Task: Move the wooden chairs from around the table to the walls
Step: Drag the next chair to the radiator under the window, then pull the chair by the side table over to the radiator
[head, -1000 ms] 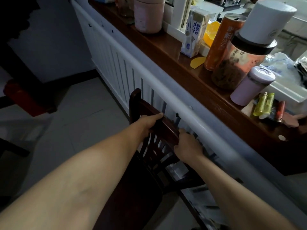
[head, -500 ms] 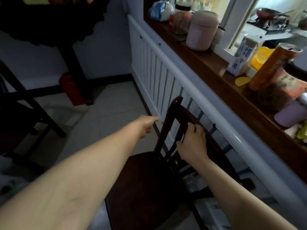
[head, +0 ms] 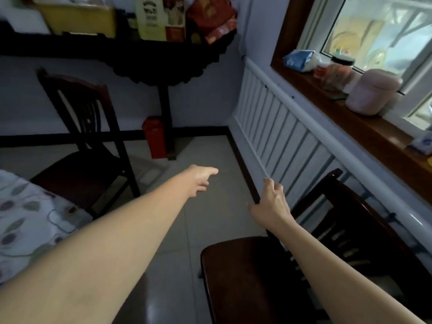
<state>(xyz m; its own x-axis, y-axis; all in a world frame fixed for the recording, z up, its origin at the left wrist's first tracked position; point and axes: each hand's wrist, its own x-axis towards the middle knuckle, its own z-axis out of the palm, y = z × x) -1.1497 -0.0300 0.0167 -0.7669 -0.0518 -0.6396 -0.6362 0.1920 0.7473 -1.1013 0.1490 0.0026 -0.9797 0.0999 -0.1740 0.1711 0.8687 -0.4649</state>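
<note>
A dark wooden chair (head: 257, 277) stands at the lower right, its backrest against the white slatted panel (head: 275, 127) under the window. My right hand (head: 272, 204) hovers just left of that backrest with loosely curled fingers and holds nothing. Farther left, my left hand (head: 201, 180) is stretched out over the floor, fingers relaxed and free of anything. A second dark wooden chair (head: 88, 141) stands at the left beside the table, whose leaf-patterned cloth (head: 25, 218) shows at the lower left.
A dark side table (head: 163, 66) with boxes on it stands at the back wall, a red box (head: 154, 136) at its foot. The wooden sill (head: 350, 118) holds jars and a pink container (head: 371, 92). Pale tiled floor (head: 210, 150) lies between the chairs.
Both hands have let go of the chair's backrest, the left first, then the right. The view has swung left and up, bringing the second chair and the table into sight.
</note>
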